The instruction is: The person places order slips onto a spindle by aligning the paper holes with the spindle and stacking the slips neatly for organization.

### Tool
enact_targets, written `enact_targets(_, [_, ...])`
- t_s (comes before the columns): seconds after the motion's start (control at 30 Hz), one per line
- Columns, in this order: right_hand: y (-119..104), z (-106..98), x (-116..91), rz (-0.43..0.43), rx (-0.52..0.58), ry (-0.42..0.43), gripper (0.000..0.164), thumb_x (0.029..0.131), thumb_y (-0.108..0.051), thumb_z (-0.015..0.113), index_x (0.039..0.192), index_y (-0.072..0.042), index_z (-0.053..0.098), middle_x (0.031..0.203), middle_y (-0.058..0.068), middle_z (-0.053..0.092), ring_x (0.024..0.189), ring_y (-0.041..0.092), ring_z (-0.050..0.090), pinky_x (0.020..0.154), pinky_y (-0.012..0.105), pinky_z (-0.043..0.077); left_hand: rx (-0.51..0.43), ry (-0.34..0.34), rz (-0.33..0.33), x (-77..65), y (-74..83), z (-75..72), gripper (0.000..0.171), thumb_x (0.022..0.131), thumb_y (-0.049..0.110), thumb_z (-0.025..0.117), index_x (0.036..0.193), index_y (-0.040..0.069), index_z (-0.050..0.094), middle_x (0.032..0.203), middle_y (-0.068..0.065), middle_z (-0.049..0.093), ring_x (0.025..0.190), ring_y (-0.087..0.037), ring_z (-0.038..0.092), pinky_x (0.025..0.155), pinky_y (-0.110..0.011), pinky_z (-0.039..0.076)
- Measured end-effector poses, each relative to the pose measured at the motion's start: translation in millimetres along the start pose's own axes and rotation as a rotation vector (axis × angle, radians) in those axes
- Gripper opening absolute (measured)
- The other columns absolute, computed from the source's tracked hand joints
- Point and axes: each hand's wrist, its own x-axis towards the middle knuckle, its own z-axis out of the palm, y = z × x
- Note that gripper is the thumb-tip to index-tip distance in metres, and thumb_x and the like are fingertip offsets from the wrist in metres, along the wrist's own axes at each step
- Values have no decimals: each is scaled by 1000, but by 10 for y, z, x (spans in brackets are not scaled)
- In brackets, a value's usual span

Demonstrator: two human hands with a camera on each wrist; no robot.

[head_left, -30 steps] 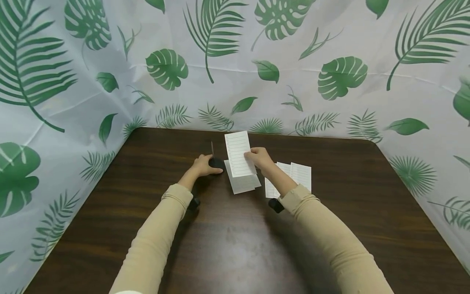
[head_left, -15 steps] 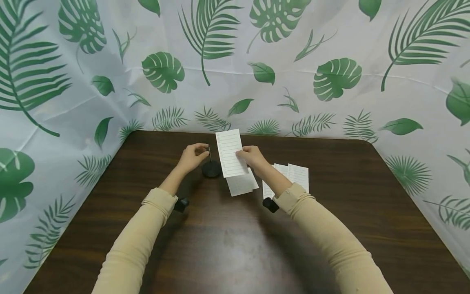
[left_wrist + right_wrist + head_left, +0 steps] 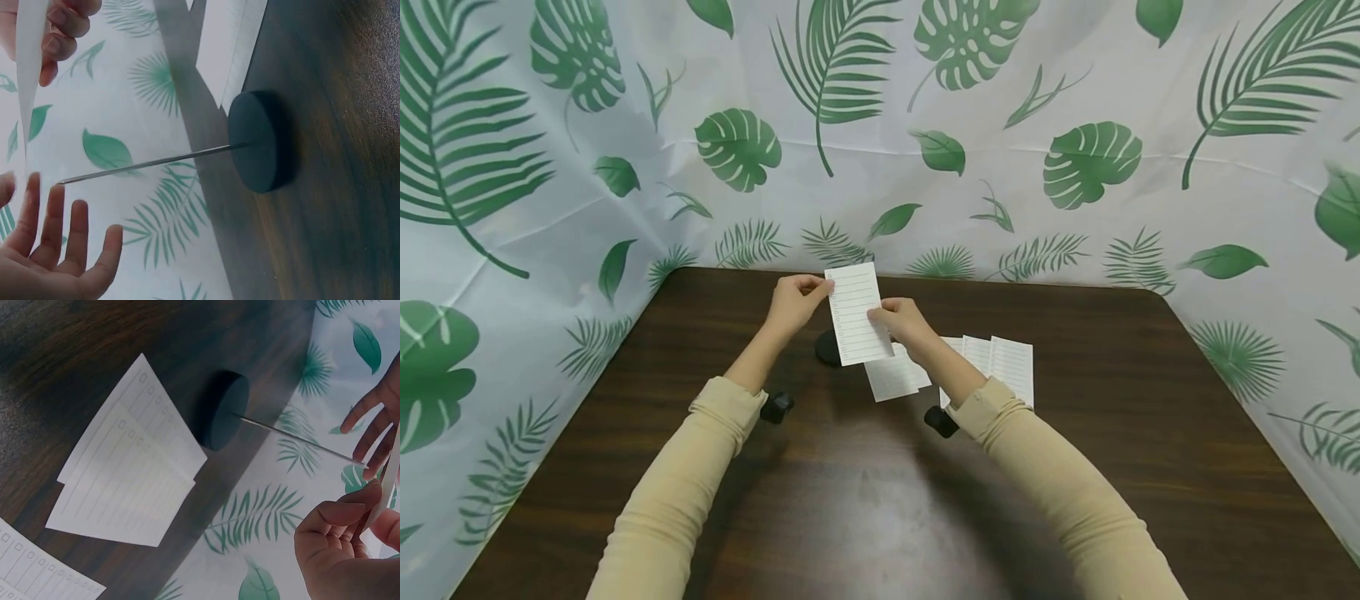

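Observation:
My right hand (image 3: 908, 321) pinches the right edge of a white lined paper slip (image 3: 853, 321) with checkboxes, held up above the table. At the slip's upper left corner, my left hand (image 3: 796, 302) has the edge between thumb and index finger, its other fingers spread. Below stands a bill spike with a round black base (image 3: 257, 142) and a thin upright metal rod (image 3: 150, 164). The rod's tip is right at the left fingertips in the left wrist view. In the head view the slip hides the rod and part of the base.
Two overlapping lined slips (image 3: 119, 481) lie on the dark wooden table (image 3: 865, 500) beside the spike base. Several more slips (image 3: 1013, 367) lie to the right, partly behind the right forearm. A leaf-patterned cloth (image 3: 880, 108) hangs behind the table.
My left hand has left the spike's base, gone up past its rod and met the slip's corner. My right hand has brought the slip leftward, over the spike.

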Motion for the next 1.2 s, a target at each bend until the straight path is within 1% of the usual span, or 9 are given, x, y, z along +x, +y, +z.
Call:
enact_targets(0.1, [-4,0,-3,-10,-4,-1,34,97,-18,49,123,3,57,111,16,61,88,19,56,85,36,50,5,26,-21,11,14,3,29,91,19,62,101,-8,68,104,-25,67,97,-33,63,83,-40,52])
enact_targets(0.2, [3,0,5,-38,-15,-9,32,97,-19,51,119,3,59,103,13,63,79,14,56,70,26,50,-25,34,-52,21,16,4,29,91,18,62,102,-9,67,106,-25,66,99,-33,62,85,-38,52])
enact_targets(0.27, [8,3,12,-62,-22,-12,30,97,-19,53,115,4,60,94,10,64,72,12,56,61,22,48,-45,43,-75,28,19,3,30,91,18,60,103,-9,67,108,-25,66,98,-31,60,82,-34,51])
enact_targets(0.37, [10,14,24,-91,-26,-12,28,96,-17,55,110,6,62,85,6,64,65,9,55,55,20,46,-80,50,-115,37,18,0,30,92,18,59,106,-8,67,110,-24,65,95,-27,58,76,-30,50])
enact_targets(0.5, [7,45,39,-109,-11,-16,27,96,-15,55,109,8,62,82,5,64,62,8,55,54,19,46,-99,37,-151,38,3,2,32,93,19,60,109,-8,65,110,-22,65,81,-16,57,68,-24,49])
enact_targets(0.63, [30,60,50,-97,-7,-11,27,95,-15,55,108,8,62,80,5,64,61,8,55,53,20,44,-96,51,-153,32,-13,22,31,91,18,62,108,-8,66,107,-22,65,68,-7,52,60,-17,46])
enact_targets(0.73, [65,58,56,-89,-6,-1,26,95,-15,55,105,8,62,76,3,62,60,8,53,53,21,43,-93,87,-160,22,-14,48,29,89,18,64,104,-7,68,106,-22,67,67,-8,52,58,-16,44])
enact_targets(0.93, [116,58,68,-81,-6,11,25,94,-15,56,101,8,63,74,1,59,61,8,51,55,23,44,-77,142,-196,7,-17,99,28,86,20,68,100,-4,71,105,-20,69,82,-18,57,65,-21,45])
enact_targets(1.2, [158,57,80,-66,-7,6,27,95,-15,55,105,8,63,80,6,63,63,9,55,55,21,46,-61,146,-199,2,-18,137,25,86,20,68,98,-2,72,101,-19,70,61,-13,55,52,-17,44])
